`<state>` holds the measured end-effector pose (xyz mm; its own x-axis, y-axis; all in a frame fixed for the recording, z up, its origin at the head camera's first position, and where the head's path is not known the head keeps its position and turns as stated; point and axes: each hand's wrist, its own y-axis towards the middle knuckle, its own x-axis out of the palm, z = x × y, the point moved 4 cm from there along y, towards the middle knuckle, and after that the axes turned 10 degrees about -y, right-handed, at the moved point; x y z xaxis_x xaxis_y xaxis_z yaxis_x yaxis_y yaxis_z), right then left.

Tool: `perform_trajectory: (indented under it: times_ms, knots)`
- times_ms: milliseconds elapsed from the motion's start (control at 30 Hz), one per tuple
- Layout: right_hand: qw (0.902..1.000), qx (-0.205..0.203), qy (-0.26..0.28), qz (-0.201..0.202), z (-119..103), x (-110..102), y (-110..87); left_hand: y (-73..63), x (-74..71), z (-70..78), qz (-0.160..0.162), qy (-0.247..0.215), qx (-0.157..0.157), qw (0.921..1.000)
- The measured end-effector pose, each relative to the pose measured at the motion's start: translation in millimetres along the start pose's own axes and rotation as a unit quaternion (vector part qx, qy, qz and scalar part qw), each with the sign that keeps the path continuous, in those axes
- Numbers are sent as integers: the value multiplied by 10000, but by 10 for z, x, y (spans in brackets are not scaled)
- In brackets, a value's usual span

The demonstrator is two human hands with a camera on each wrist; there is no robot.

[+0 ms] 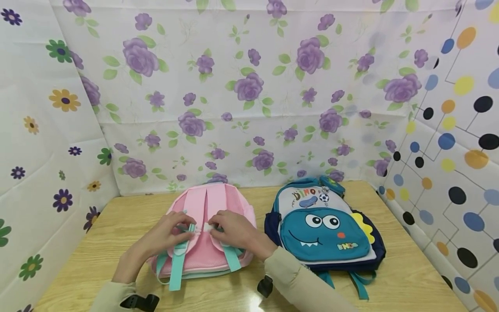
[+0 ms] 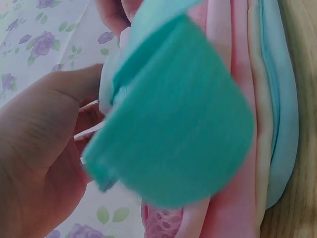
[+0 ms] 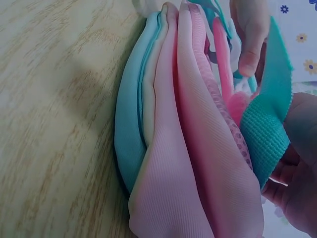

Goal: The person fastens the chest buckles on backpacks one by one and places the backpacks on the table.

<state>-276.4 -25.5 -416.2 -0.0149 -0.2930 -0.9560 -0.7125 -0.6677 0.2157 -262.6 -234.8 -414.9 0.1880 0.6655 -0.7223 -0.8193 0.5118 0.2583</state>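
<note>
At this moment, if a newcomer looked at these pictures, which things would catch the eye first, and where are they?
Probably the blue dinosaur backpack, with its big cartoon eyes, on the right side of the wooden table. Next to it, left of centre, lies a pink backpack, where the left hand and right hand hold parts of its straps. Behind everything hangs a white cloth with purple roses.

Beige sleeves (image 1: 304,281) with small black devices (image 1: 141,302) at both cuffs
</note>
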Motion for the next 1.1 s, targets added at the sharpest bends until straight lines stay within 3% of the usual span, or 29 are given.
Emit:
perform_trajectory:
  times_ms: [167, 467, 767, 1100]
  knots:
    - [9999, 28, 169, -20, 11, 5, 22, 18, -6, 23, -15, -206, 167, 9996]
    - [9998, -55, 6, 183, -28, -2, 39, 30, 0, 5, -74, -337, 59, 9994]
    - [9996, 144, -15, 236, -31, 0, 34, 22, -1, 4, -106, -495, 59, 9987]
    - [9996, 103, -24, 264, -40, 19, 29, 28, 15, 4, -168, -553, -152, 9982]
